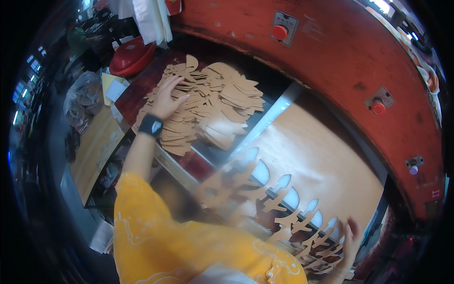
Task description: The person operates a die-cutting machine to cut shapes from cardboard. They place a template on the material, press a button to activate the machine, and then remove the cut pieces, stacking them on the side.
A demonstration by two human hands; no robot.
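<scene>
My left hand [168, 98], with a dark band on its wrist, rests on a big pile of tan cut-out pieces [189, 111]. Its fingers are spread, with thumb apart, and grip nothing. A wide tan sheet [317, 146] lies to the right of the pile. Along its near edge hangs a lacy strip of tan offcut [300, 225], full of rounded and pointed holes through which pale surface shows; its left end is blurred. Beside the right end of this strip is my right hand [351, 239], fingers raised and somewhat apart. Whether it touches the strip is hard to see.
A red machine beam [321, 52] with red push buttons [280, 32] spans the far side. At the left are a red plastic basket [132, 57], a clear plastic bag [84, 102] and a wooden board [97, 149]. White plastic sheeting [149, 19] hangs at the back.
</scene>
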